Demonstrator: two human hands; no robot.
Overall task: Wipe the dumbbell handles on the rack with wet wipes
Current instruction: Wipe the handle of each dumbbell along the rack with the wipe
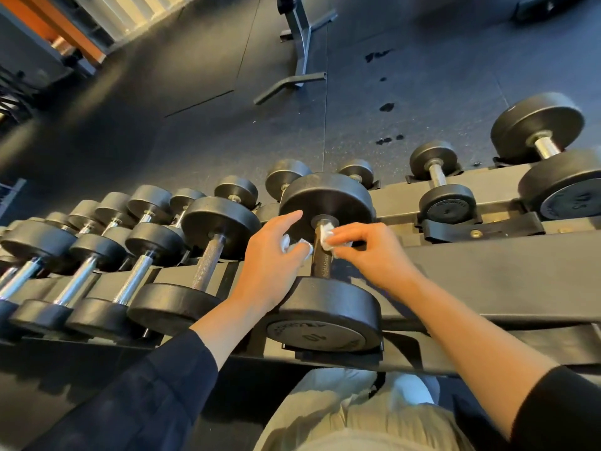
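Note:
A large black dumbbell (328,307) lies on the black rack (487,275) in the middle of the view, its dark knurled handle (321,265) pointing away from me. A white wet wipe (326,234) is wrapped around the far part of that handle. My right hand (367,252) pinches the wipe from the right of the handle. My left hand (270,262) grips the other end of the wipe (286,244) left of the handle, with its index finger stretched towards the far weight head.
Several smaller dumbbells (208,255) with chrome handles fill the rack to the left. Two more dumbbells (439,183) sit on the far rail at the right. A grey bench frame (302,47) stands on the dark rubber floor beyond, with wet spots (387,107).

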